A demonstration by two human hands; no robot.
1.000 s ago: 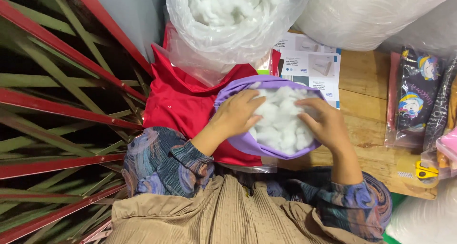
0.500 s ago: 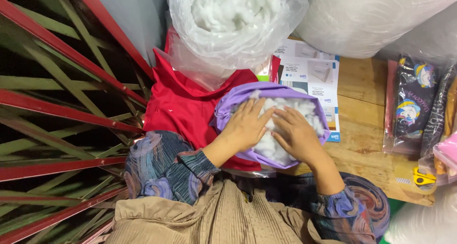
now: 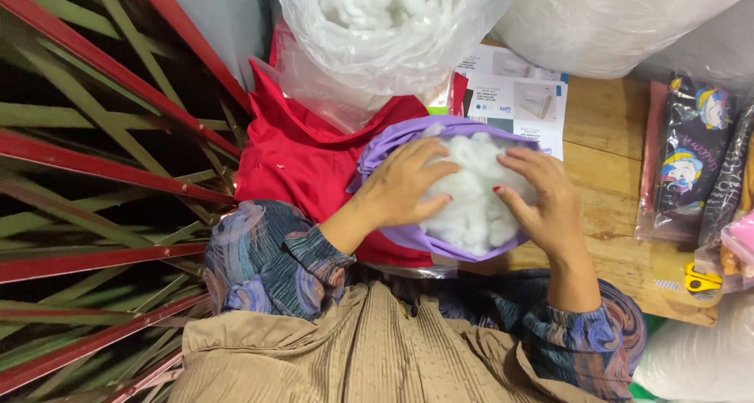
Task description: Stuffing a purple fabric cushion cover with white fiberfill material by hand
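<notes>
Beside the clear stuffing bag (image 3: 377, 49), both hands press flat, unclenched, on white stuffing (image 3: 475, 191) inside a purple cover (image 3: 393, 144). Left hand (image 3: 404, 185) overlaps its near-left rim; right hand (image 3: 542, 199) covers the opposite rim, bare wooden table (image 3: 605, 199) beyond.

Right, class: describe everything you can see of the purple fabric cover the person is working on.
The purple fabric cover is a soft, smooth-looking cloth shell, open at the top and bulging with white fluffy stuffing. Its rim curls around the filling. It sits at the wooden table's edge, partly over red cloth. The left hand lies across its rim and the stuffing; the right hand presses from the other side.
</notes>
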